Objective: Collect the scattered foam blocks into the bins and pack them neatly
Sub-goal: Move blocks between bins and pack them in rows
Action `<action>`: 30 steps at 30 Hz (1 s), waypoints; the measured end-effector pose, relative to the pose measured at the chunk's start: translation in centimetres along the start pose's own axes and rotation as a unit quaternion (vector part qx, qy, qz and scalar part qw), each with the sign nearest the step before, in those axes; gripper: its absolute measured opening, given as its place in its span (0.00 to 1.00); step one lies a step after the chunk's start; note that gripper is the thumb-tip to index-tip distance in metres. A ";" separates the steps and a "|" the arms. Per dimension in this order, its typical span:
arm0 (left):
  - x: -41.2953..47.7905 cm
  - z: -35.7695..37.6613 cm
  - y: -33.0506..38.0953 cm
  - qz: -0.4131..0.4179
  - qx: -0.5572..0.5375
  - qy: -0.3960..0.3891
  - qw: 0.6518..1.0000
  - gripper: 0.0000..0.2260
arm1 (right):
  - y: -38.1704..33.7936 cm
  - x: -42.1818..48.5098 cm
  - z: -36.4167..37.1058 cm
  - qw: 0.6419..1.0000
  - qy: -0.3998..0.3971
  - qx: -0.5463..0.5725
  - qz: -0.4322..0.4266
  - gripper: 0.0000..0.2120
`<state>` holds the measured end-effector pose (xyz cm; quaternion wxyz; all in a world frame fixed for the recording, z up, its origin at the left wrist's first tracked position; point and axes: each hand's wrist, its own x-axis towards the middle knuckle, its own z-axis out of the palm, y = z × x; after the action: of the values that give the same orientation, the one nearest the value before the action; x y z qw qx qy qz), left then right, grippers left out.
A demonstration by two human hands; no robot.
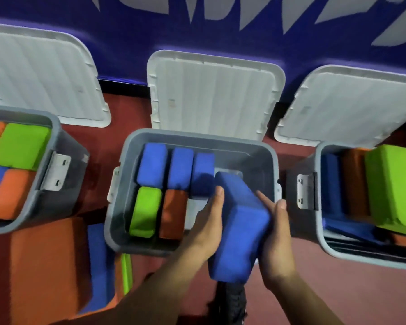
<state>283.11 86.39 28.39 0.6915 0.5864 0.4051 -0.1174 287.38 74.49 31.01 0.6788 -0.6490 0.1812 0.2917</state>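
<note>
Where your two forearms enter from the bottom edge, your left hand (206, 221) and right hand (277, 231) clamp the blue block (240, 226) between them, one on each long side. The left thumb lies over the top face, and most of the other fingers on both hands are hidden behind the foam. The block hangs tilted over the near right part of the middle bin (197, 134), its far end dipping toward the bin's open right side.

Judged by its rounded corners and matte, fuzzy surface, the block is light, soft and unlikely to slip. It will probably give under pressure, so hold it lightly by the broad sides rather than by a corner.

On the floor to your left lie loose blocks (45, 266) in orange, blue and green. Inside the bin, a green block (145, 212) and an orange block (174, 214) stand on edge in the near row. Three blue blocks (176, 167) stand in the far row. Beyond the bin, a grey lid (216, 95) sits at the foot of the blue wall (127, 43).
</note>
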 end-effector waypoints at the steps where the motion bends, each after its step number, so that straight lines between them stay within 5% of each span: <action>1: -0.1 0.8 -0.6 -0.019 -0.053 -0.020 0.998 0.32 | 0.9 0.1 -0.2 0.999 -0.008 -0.032 0.006 0.29; 3: -0.2 1.7 -1.7 -0.067 -0.116 -0.003 0.991 0.36 | 3.0 0.9 -0.2 0.994 -0.032 -0.095 0.036 0.31; 6: -0.4 1.6 -2.1 -0.056 -0.076 0.096 0.991 0.28 | 6.1 3.0 0.4 0.980 -0.059 -0.168 0.088 0.42; 8: -0.5 1.1 -2.7 -0.013 0.005 0.121 0.993 0.37 | 6.1 4.1 1.5 0.970 -0.059 -0.215 0.097 0.47; 17: 5.1 -2.2 -6.0 -0.012 0.207 0.179 0.962 0.28 | 8.4 8.1 5.4 0.959 -0.059 -0.251 0.116 0.38; 21: 7.9 -3.0 -10.0 0.050 0.368 0.232 0.899 0.40 | 11.6 10.0 5.3 0.946 -0.041 -0.300 0.114 0.36; 30: 13.0 -4.5 -17.4 0.124 0.500 0.339 0.787 0.28 | 19.0 13.5 6.5 0.945 0.003 -0.326 -0.012 0.31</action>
<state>278.52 89.62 6.94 0.1285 0.8973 0.4222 -0.0104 284.82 82.80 8.47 0.4330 -0.8381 0.0702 0.3244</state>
